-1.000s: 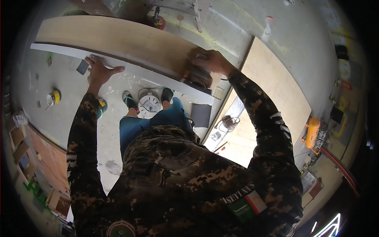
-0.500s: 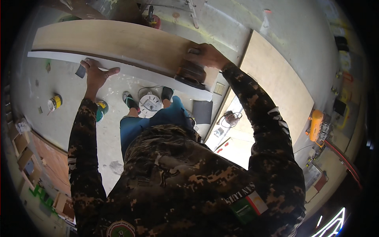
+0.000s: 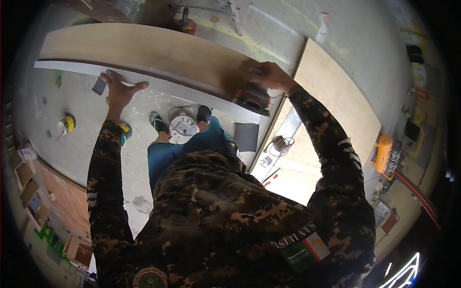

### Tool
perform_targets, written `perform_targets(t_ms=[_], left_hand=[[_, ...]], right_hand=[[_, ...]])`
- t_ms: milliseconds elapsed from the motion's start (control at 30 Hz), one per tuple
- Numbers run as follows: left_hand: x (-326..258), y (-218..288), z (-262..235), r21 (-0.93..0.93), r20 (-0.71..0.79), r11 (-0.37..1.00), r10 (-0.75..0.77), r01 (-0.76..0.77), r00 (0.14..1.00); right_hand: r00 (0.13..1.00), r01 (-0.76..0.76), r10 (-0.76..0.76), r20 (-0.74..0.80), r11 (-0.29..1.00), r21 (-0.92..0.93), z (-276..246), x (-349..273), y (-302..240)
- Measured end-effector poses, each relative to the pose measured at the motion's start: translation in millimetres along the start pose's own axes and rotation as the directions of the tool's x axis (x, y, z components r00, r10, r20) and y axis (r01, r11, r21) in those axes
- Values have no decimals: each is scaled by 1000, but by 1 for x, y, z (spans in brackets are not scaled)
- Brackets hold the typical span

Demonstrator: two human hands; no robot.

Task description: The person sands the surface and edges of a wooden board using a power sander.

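Note:
A long wooden board (image 3: 144, 45) with a white near edge (image 3: 182, 89) stretches across in front of me. My right hand (image 3: 276, 77) is closed around the top of a power sander (image 3: 253, 97), which sits over the board's right end and is smeared by motion. My left hand (image 3: 118, 91) rests against the white edge further left, thumb stretched out to the side and fingers apart, gripping nothing. A small dark grey piece (image 3: 99, 86), perhaps sandpaper, shows beside the left fingers.
A wide pale panel (image 3: 331, 81) lies at the right with a corded tool (image 3: 281, 145) on it. A round white object (image 3: 183, 127) stands between my feet. Cans (image 3: 67, 125) and a dark sheet (image 3: 247, 136) are on the floor; an orange compressor (image 3: 383, 152) stands far right.
My right hand and the sander have moved right and slightly nearer, toward the board's right end. My left hand stays at nearly the same place on the edge.

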State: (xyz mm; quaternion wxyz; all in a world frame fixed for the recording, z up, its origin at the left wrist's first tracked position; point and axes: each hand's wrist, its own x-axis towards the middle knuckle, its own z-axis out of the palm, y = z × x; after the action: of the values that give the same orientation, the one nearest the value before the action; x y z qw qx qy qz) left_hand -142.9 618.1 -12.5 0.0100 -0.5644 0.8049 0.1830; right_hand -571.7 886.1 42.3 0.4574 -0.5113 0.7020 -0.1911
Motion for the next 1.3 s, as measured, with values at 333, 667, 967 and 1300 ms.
perform_targets(t_ms=[333, 667, 967, 1300], left_hand=[[-1, 4, 4, -102, 29, 995, 10, -7, 1000], [0, 26, 45, -685, -53, 719, -209, 116, 977], [-1, 36, 69, -979, -90, 191, -733, 77, 675], [-21, 32, 68, -993, -75, 115, -771, 23, 633]], right_hand=[[983, -170, 163, 79, 982, 85, 25, 82, -79], [976, -214, 214, 29, 977, -2, 9, -7, -18], [994, 66, -65, -91, 998, 5, 72, 75, -68], [977, 165, -168, -129, 986, -30, 118, 149, -167]])
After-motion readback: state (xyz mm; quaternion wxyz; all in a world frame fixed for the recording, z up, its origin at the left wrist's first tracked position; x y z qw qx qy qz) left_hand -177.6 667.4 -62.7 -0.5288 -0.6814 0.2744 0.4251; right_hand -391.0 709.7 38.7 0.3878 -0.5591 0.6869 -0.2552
